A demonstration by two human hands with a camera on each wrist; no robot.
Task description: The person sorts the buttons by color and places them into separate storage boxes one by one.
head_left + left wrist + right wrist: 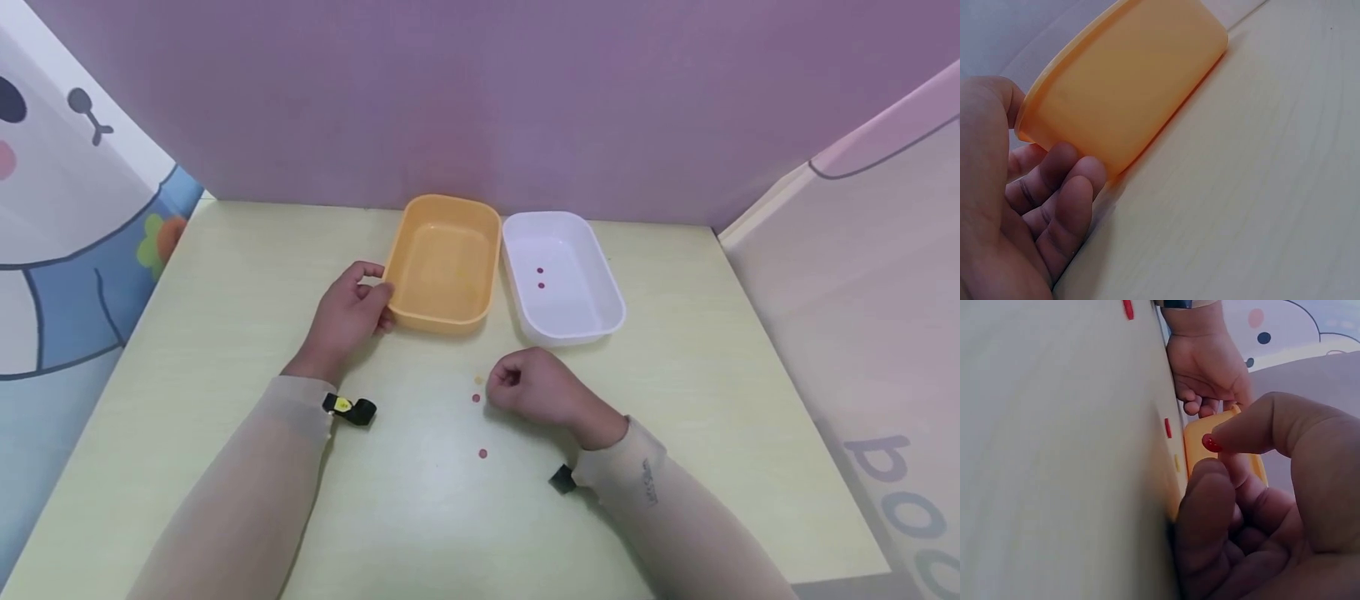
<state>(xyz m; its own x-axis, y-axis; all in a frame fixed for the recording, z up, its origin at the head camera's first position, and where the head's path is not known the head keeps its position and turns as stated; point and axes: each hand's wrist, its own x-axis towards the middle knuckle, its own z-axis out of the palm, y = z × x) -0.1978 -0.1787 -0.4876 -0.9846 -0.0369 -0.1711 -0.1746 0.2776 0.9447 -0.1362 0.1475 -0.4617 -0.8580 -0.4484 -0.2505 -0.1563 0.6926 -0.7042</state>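
My left hand (348, 312) holds the near left corner of a shallow orange plastic tray (442, 321). In the left wrist view the thumb side is at the tray's rim and the other fingers curl below it, against the wall. My right hand (536, 387) is just in front of a white plastic tray (558, 337). Between its thumb and forefinger it pinches a small red disc (1211, 443), hidden in the head view. Two red discs (540, 270) lie inside the white tray. On the table left of the right hand are a yellow disc (478, 381) and two more red discs (476, 398).
The two trays stand side by side near the back of the pale table (420, 517). Behind them rises a purple panel (450, 100). Printed side panels (67, 333) border the table left and right. Black straps (363, 412) stick out at both wrists.
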